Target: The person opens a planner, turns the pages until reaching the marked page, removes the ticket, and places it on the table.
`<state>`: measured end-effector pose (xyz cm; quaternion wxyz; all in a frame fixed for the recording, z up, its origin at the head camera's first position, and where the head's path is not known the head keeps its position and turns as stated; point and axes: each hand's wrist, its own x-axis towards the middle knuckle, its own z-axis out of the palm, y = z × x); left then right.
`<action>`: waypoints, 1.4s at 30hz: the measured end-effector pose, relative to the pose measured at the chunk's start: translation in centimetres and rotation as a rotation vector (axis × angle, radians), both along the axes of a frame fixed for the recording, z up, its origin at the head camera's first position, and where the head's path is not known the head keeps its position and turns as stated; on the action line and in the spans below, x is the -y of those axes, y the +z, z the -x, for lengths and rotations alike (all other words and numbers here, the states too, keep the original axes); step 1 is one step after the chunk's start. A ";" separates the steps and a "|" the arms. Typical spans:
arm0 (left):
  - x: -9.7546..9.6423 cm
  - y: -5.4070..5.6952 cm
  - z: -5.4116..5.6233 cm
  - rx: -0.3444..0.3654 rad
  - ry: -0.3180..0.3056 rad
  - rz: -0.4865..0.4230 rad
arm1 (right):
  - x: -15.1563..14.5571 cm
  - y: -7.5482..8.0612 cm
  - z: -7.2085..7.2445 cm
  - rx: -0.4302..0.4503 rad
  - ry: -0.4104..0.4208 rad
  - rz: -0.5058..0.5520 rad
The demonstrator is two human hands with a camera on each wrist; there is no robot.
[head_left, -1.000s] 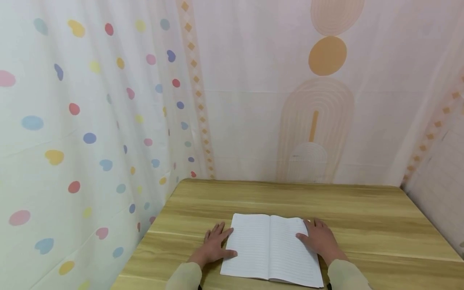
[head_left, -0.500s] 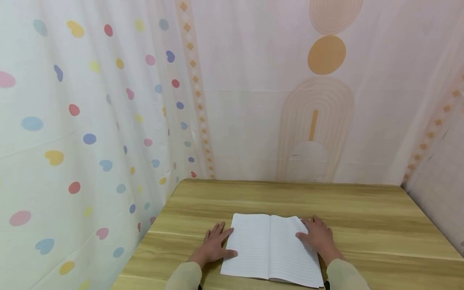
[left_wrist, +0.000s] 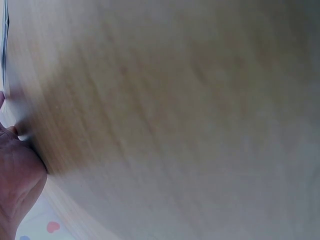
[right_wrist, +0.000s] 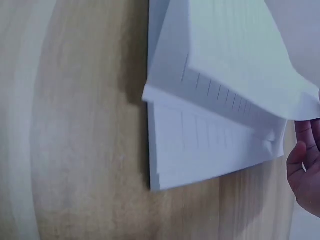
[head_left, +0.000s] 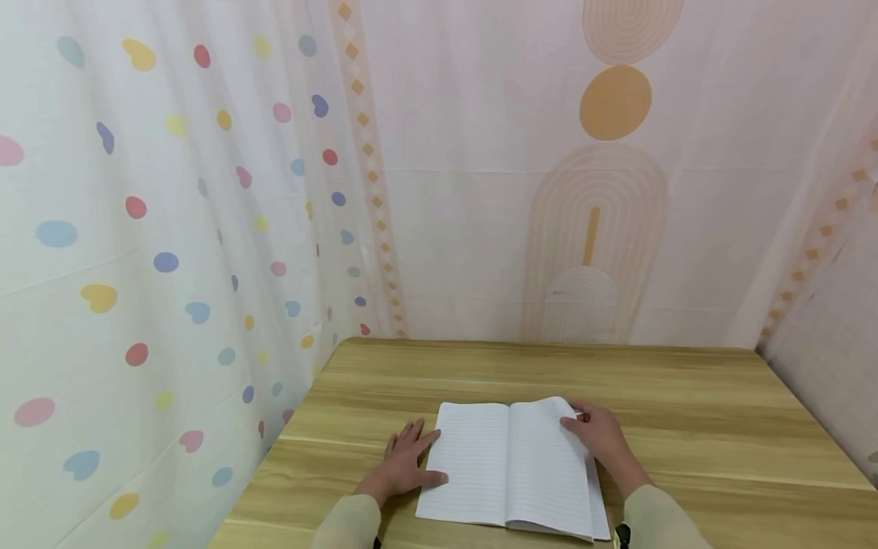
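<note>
An open notebook [head_left: 473,465] with ruled white pages lies on the wooden table. My left hand [head_left: 405,467] rests at its left edge, fingers spread, thumb and fingertip on the left page. In the left wrist view only part of that hand [left_wrist: 20,175] shows, at the left border. At the top right corner, my right hand [head_left: 604,438] pinches a lifted page [head_left: 549,457] between thumb and fingers. The right wrist view shows this page [right_wrist: 240,55] raised and curving over the pages below [right_wrist: 200,145], with the right hand [right_wrist: 307,170] partly cut off.
The wooden table [head_left: 720,427] extends around the notebook. A curtain with coloured dots and hearts [head_left: 171,229] hangs along the left side, and a pale patterned curtain [head_left: 466,229] hangs behind the table's far edge.
My right hand has gone from lying on the notebook's right edge to pinching a page, whose top right corner has risen and shifted left. The left hand has stayed in place.
</note>
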<state>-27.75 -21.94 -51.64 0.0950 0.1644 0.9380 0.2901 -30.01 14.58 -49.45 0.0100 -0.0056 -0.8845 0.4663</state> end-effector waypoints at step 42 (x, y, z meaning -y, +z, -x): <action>-0.8 -0.5 0.5 -0.018 0.149 -0.144 | 9.8 -1.9 -4.9 -0.271 0.466 -0.501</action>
